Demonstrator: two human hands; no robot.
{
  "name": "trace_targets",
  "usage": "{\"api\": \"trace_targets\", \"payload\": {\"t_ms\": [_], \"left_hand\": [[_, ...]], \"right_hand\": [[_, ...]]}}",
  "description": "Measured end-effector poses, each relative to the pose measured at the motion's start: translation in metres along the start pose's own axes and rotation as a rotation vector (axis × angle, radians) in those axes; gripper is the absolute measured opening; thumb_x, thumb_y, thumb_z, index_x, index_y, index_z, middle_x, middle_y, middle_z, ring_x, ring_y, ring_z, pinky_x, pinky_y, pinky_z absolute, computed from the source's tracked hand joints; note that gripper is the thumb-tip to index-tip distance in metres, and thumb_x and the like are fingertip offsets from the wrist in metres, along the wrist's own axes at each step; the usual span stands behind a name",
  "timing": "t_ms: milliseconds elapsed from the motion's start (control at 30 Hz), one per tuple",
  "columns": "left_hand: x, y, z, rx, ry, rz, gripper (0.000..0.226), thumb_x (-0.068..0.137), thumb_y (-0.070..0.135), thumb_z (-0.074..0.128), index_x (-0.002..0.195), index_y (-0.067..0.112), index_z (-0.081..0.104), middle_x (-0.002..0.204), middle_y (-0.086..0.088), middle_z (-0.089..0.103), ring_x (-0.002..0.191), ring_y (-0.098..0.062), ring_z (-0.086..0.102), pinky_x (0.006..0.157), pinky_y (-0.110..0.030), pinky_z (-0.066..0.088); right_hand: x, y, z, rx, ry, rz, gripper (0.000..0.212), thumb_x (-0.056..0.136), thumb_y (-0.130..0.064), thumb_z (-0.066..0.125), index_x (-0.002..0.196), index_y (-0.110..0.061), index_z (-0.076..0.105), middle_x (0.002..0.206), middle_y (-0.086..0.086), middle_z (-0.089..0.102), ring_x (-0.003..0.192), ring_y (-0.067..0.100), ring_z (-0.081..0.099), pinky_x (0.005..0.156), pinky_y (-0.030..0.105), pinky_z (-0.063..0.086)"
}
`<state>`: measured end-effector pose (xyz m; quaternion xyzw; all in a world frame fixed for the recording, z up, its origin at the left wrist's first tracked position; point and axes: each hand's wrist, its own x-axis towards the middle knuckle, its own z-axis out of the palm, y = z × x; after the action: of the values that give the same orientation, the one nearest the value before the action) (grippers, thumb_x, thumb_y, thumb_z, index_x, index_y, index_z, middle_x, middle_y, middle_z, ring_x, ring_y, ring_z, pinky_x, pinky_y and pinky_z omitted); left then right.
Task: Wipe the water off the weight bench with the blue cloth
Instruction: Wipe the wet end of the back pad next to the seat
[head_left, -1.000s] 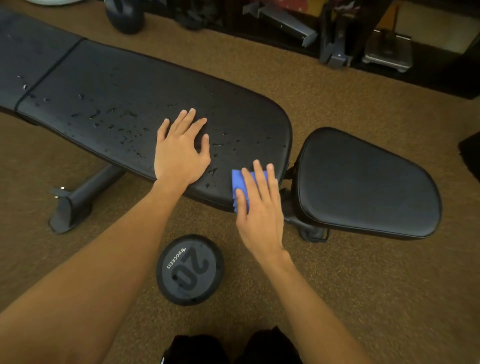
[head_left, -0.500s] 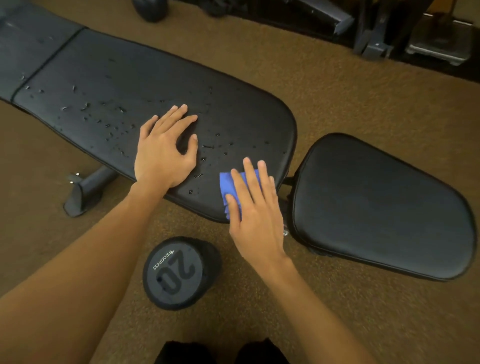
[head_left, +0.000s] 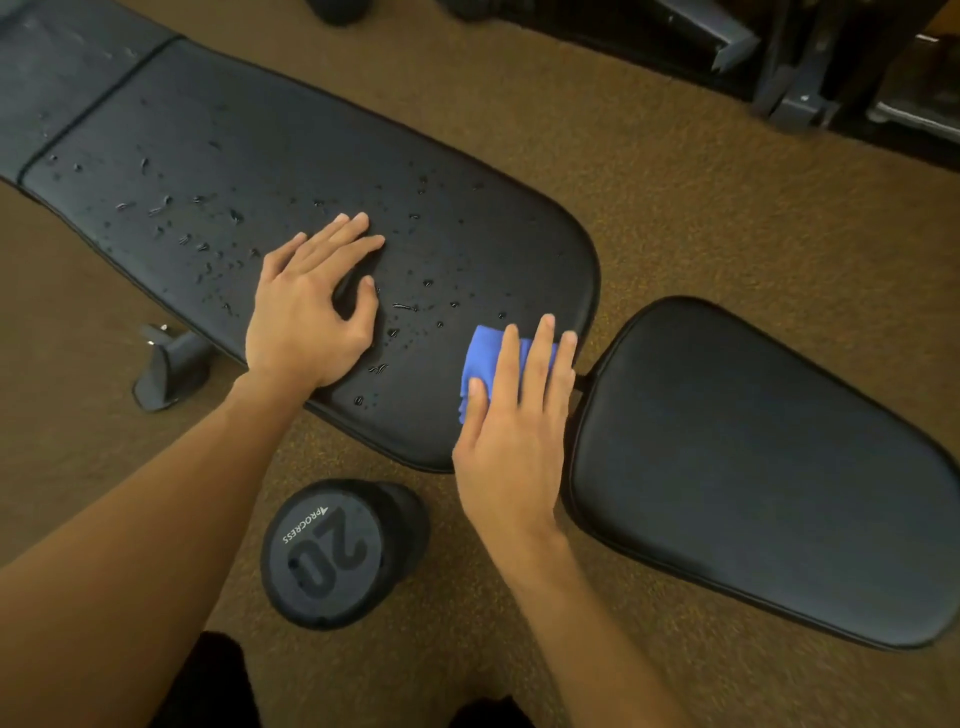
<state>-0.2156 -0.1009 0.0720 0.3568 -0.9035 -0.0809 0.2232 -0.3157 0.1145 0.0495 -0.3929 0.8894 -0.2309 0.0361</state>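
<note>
The black weight bench (head_left: 467, 156) runs from the top left to the middle, its long pad dotted with water drops (head_left: 415, 306). My left hand (head_left: 306, 306) rests flat on that pad near the front edge, fingers spread. My right hand (head_left: 514, 410) presses the folded blue cloth (head_left: 483, 358) onto the pad's rounded right end with straight fingers. Most of the cloth is hidden under the fingers. The separate seat pad (head_left: 753, 467) to the right looks dry.
A black 20 dumbbell (head_left: 332, 551) stands on end on the brown carpet just in front of the bench, between my forearms. A bench foot (head_left: 166, 369) sticks out at the left. Dark gym equipment (head_left: 810, 67) lines the top right.
My right hand and the cloth have moved a little further onto the pad, away from the front edge. My left hand has stayed in place on the pad. The camera has shifted slightly.
</note>
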Motion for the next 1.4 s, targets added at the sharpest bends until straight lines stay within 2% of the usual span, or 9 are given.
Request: {"api": "trace_targets", "payload": {"t_ms": [167, 367, 600, 900, 1033, 1167, 1300, 1400], "left_hand": [[0.001, 0.001, 0.0, -0.019, 0.003, 0.01, 0.042, 0.105, 0.029, 0.053, 0.146, 0.028, 0.061, 0.162, 0.01, 0.049, 0.155, -0.002, 0.034, 0.128, -0.043, 0.025], [0.001, 0.0, -0.001, -0.037, 0.015, 0.008, 0.042, 0.105, 0.029, 0.052, 0.145, 0.027, 0.062, 0.16, 0.009, 0.05, 0.154, -0.003, 0.035, 0.128, -0.042, 0.024], [0.0, -0.001, -0.001, -0.037, 0.029, 0.002, 0.042, 0.105, 0.031, 0.051, 0.145, 0.026, 0.063, 0.16, 0.007, 0.051, 0.154, -0.004, 0.036, 0.128, -0.042, 0.025], [-0.001, -0.001, 0.001, -0.037, 0.044, -0.01, 0.043, 0.104, 0.032, 0.051, 0.145, 0.025, 0.063, 0.16, 0.007, 0.051, 0.154, -0.003, 0.036, 0.128, -0.039, 0.023], [0.0, -0.003, 0.001, -0.023, 0.043, -0.01, 0.043, 0.105, 0.033, 0.05, 0.145, 0.025, 0.063, 0.16, 0.007, 0.051, 0.154, -0.003, 0.035, 0.128, -0.039, 0.023], [-0.001, -0.002, 0.001, -0.027, 0.052, -0.009, 0.042, 0.105, 0.031, 0.051, 0.145, 0.024, 0.063, 0.16, 0.007, 0.051, 0.154, -0.004, 0.035, 0.128, -0.04, 0.024], [-0.001, -0.002, 0.0, -0.027, 0.058, -0.017, 0.042, 0.105, 0.031, 0.051, 0.144, 0.024, 0.064, 0.16, 0.008, 0.051, 0.154, -0.003, 0.035, 0.128, -0.04, 0.024], [0.0, 0.0, -0.001, -0.019, 0.054, -0.021, 0.042, 0.104, 0.032, 0.051, 0.144, 0.025, 0.063, 0.16, 0.008, 0.051, 0.154, -0.003, 0.035, 0.128, -0.039, 0.023]], "right_hand": [[0.028, 0.008, 0.006, 0.067, 0.059, 0.074, 0.061, 0.114, -0.037, 0.034, 0.165, -0.005, 0.029, 0.175, 0.023, 0.01, 0.163, 0.042, 0.002, 0.13, 0.056, 0.018], [0.071, 0.018, 0.01, 0.159, 0.094, 0.202, 0.066, 0.11, -0.039, 0.029, 0.164, -0.001, 0.03, 0.173, 0.03, 0.013, 0.161, 0.048, 0.005, 0.129, 0.059, 0.017], [0.002, -0.005, 0.01, 0.049, 0.109, 0.149, 0.061, 0.113, -0.036, 0.03, 0.166, -0.005, 0.029, 0.175, 0.024, 0.011, 0.163, 0.041, 0.005, 0.132, 0.052, 0.015], [0.095, 0.018, 0.012, 0.11, 0.123, 0.191, 0.062, 0.111, -0.039, 0.033, 0.163, -0.005, 0.034, 0.173, 0.024, 0.02, 0.161, 0.044, 0.013, 0.13, 0.054, 0.018], [0.069, 0.012, 0.015, 0.102, 0.134, 0.184, 0.064, 0.111, -0.04, 0.027, 0.164, -0.004, 0.033, 0.175, 0.022, 0.016, 0.162, 0.043, 0.01, 0.13, 0.055, 0.02], [0.022, 0.001, 0.012, 0.036, 0.097, 0.096, 0.064, 0.112, -0.039, 0.027, 0.164, -0.003, 0.033, 0.175, 0.021, 0.014, 0.163, 0.04, 0.006, 0.132, 0.053, 0.016], [0.06, 0.017, 0.006, -0.034, 0.063, 0.094, 0.066, 0.111, -0.045, 0.023, 0.166, -0.01, 0.031, 0.177, 0.014, 0.012, 0.164, 0.036, 0.004, 0.131, 0.054, 0.012], [0.08, 0.018, 0.006, -0.024, 0.075, 0.028, 0.062, 0.113, -0.047, 0.028, 0.165, -0.014, 0.035, 0.177, 0.009, 0.015, 0.165, 0.034, 0.002, 0.131, 0.055, 0.013]]}}
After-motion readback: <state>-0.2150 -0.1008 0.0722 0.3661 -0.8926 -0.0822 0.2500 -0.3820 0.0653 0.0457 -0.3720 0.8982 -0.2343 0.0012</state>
